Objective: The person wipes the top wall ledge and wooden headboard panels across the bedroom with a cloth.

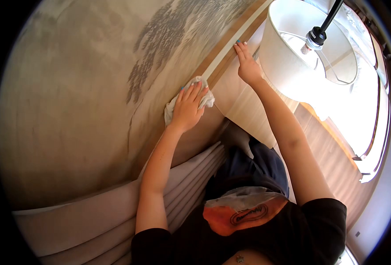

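My left hand [188, 108] presses a crumpled white cloth [170, 111] against the wall edge, at the lower end of a light strip in a wooden ledge [225, 49]. Its fingers lie spread over the cloth, which sticks out on both sides of them. Higher up and to the right, my right hand [247, 66] rests its outstretched fingertips on the same ledge, beside the lampshade. Nothing shows in that hand.
A large white lampshade [277, 66] on a black rod [332, 15] hangs close to my right forearm. A painted wall [80, 88] fills the left. Below are a wooden surface [253, 115] and pleated fabric [182, 176]. A bright window stands at right.
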`<state>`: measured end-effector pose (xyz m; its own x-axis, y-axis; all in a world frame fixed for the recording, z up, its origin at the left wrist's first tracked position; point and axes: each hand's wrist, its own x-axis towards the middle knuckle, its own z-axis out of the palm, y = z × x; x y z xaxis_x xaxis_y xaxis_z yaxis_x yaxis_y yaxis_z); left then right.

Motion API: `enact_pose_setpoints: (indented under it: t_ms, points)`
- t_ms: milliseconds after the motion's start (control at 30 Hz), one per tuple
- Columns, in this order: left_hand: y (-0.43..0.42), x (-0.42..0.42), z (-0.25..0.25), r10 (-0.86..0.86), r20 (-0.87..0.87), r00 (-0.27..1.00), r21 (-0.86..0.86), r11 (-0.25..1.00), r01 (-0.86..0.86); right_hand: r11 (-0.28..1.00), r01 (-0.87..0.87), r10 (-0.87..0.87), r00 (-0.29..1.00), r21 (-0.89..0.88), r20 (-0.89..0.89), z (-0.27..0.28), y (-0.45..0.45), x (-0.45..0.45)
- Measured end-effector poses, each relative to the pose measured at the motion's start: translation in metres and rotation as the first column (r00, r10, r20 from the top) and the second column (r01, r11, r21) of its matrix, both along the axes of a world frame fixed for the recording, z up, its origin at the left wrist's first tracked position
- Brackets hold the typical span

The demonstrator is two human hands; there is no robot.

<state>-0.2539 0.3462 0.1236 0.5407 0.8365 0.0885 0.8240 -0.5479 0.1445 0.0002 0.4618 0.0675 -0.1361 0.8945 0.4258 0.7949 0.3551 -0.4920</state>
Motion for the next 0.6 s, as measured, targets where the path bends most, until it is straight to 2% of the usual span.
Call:
enact_pose_setpoints:
  t_ms: [200, 300, 467, 600]
  points:
    - [-0.037, -0.016, 0.010, 0.023, -0.001, 1.000, -0.079, 0.997, -0.023, 0.988, -0.047, 0.051, 0.998, 0.147, -0.028, -0.027, -0.005, 0.005]
    - [-0.029, -0.010, 0.005, 0.056, 0.042, 0.998, -0.107, 0.993, -0.052, 0.992, -0.121, 0.127, 0.973, 0.042, -0.193, -0.034, -0.014, 0.005]
    - [0.023, 0.031, -0.005, 0.071, 0.067, 0.995, 0.009, 0.997, -0.072, 0.991, -0.125, 0.131, 0.970, 0.039, -0.203, -0.041, -0.015, 0.000]
    - [0.080, 0.078, -0.009, 0.028, 0.089, 0.996, 0.044, 0.999, -0.032, 0.982, -0.188, 0.174, 0.936, -0.015, -0.307, -0.035, -0.016, 0.006]
